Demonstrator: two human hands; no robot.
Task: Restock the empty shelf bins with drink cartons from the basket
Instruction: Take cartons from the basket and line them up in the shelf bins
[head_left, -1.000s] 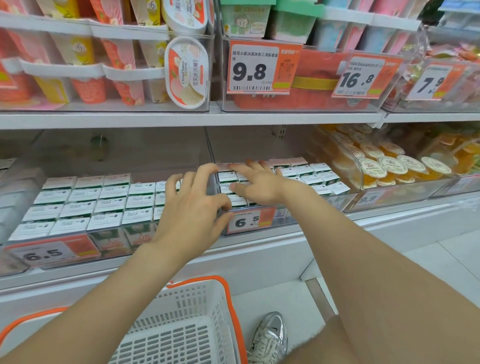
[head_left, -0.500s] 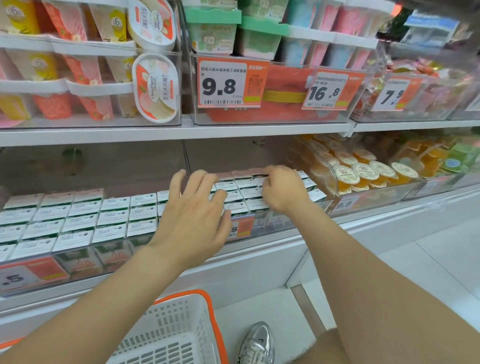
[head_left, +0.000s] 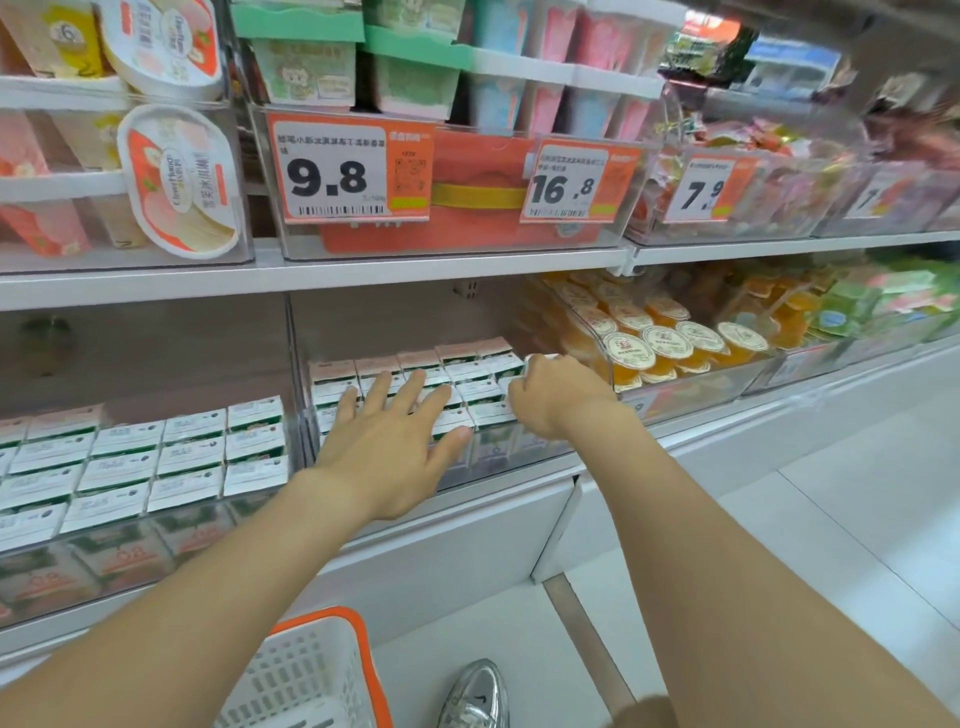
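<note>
Sitting in tight rows, white-topped drink cartons (head_left: 470, 387) fill centre bin (head_left: 519, 449) | left hand (head_left: 387, 452) spread flat atop | right hand (head_left: 558, 395) curled on rear-right carton (head_left: 537, 358)

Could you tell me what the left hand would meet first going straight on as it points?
The left hand would likely meet the rear drink cartons in the clear bin; its height above them is unclear.

Above the left hand (head_left: 387, 447), an orange price tag (head_left: 353, 176) on a clear bin (head_left: 467, 248) reads 9.8; its small Chinese line is blurred. Above the right hand (head_left: 556, 395), a second tag (head_left: 569, 184) on the same bin reads 16.8. Further right, a third tag (head_left: 704, 192) reads 7.9. Up-left of the left hand, an oval tub lid (head_left: 179, 179) shows a brand beginning "Clever". The print on the cartons (head_left: 485, 366) is too small to read.
</note>
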